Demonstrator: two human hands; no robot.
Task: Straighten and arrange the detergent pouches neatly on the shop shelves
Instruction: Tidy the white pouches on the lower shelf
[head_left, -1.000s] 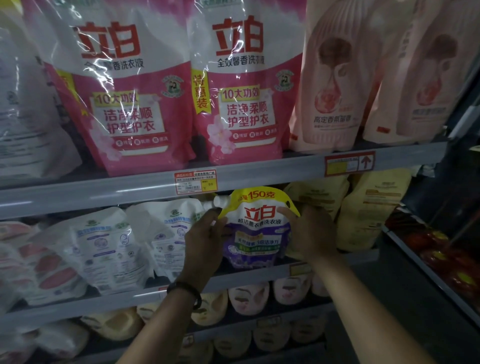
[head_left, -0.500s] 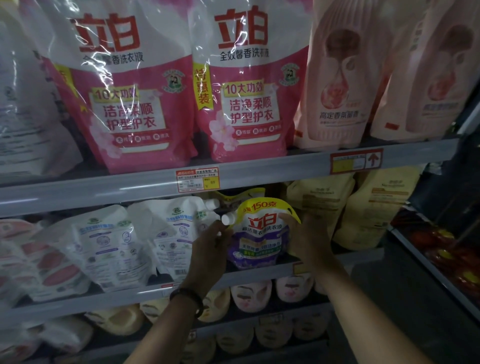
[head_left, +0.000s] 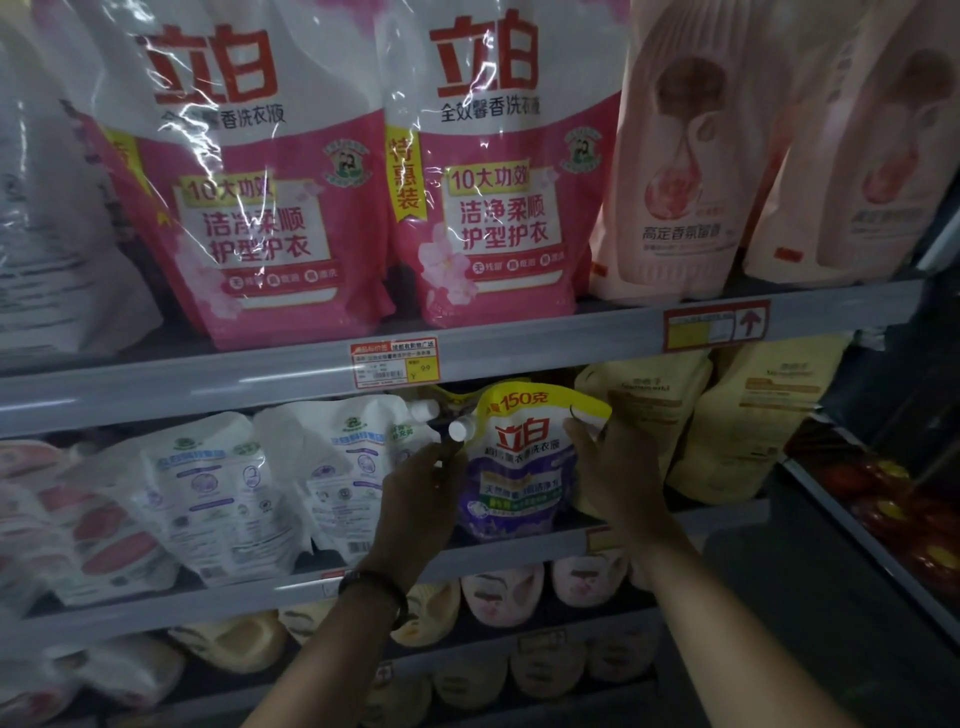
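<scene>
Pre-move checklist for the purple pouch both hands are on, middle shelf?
1. Left hand and right hand hold the purple-and-yellow spouted plastic pouch by its sides: ok.
2. Pouch upright, label facing front: ok.
3. Base seated on the grey metal shelf: cannot tell, too dark.
4. Its white cap clear of the white plastic pouch alongside: cannot tell.
5. Gap to the cream pouches on its right: cannot tell, right hand covers it.
</scene>
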